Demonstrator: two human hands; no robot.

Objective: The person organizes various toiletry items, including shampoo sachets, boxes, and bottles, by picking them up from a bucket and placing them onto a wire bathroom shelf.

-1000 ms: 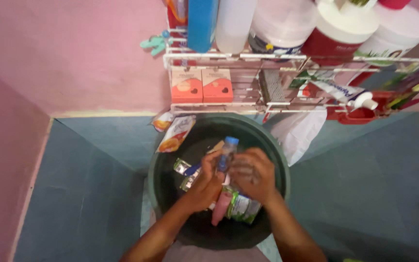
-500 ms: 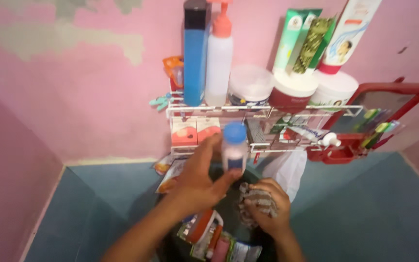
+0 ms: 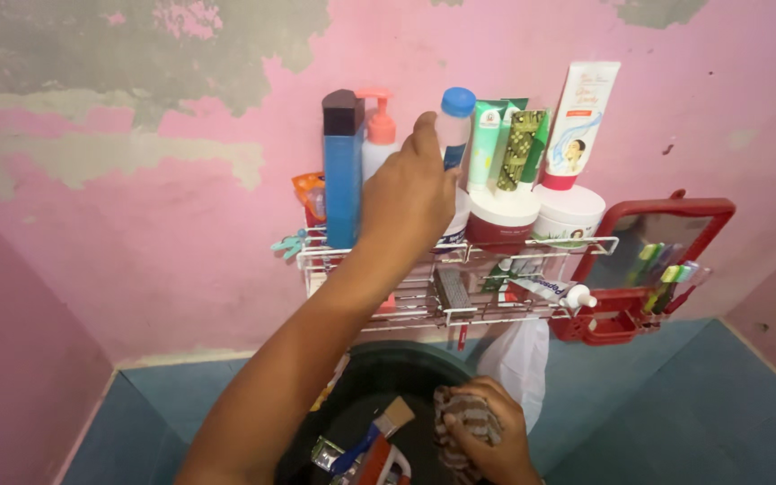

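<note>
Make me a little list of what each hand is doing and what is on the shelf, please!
left hand: holds a small bottle with a blue cap up at the top shelf
right hand: grips a striped cloth over the dark basin
wire rack: white, on the pink wall, two shelves
top shelf: tall blue bottle, pump bottle, jars, tubes
beside rack: red-framed mirror

White wire shelf (image 3: 532, 251) on pink wall: blue bottle (image 3: 342, 171) at left end, pump bottle (image 3: 377, 144) beside it, jars (image 3: 568, 216), upright tubes (image 3: 583, 112); red-framed mirror (image 3: 666, 251) off the right end.
</note>
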